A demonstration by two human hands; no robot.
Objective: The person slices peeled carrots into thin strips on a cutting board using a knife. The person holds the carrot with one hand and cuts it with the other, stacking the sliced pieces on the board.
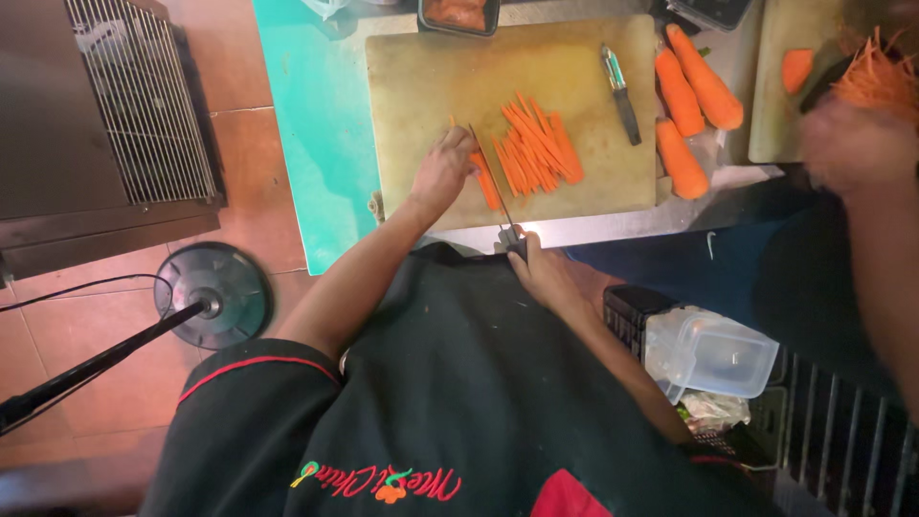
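1. Fingers of the left hand are curled and pressed down on a carrot piece at the near left part of the cutting board; fingers of the right hand are closed around the handle of the knife, at the board's near edge.
2. Knife blade runs away from the body, just beside the left fingertips and over the carrot piece.
3. Cut carrot sticks lie in a loose pile to the right of the blade, touching one another.
4. Handling judgement: the carrot piece looks stiff, light and brittle, with a moist cut face that may slide; hold it from above, fingertips tucked back from the blade.
5. Sticks are thin and likely snap if bent; gather them as a bundle.
6. Whole carrots and a peeler rest at the board's right side.
7. Another person's hand works over shredded carrot at far right.
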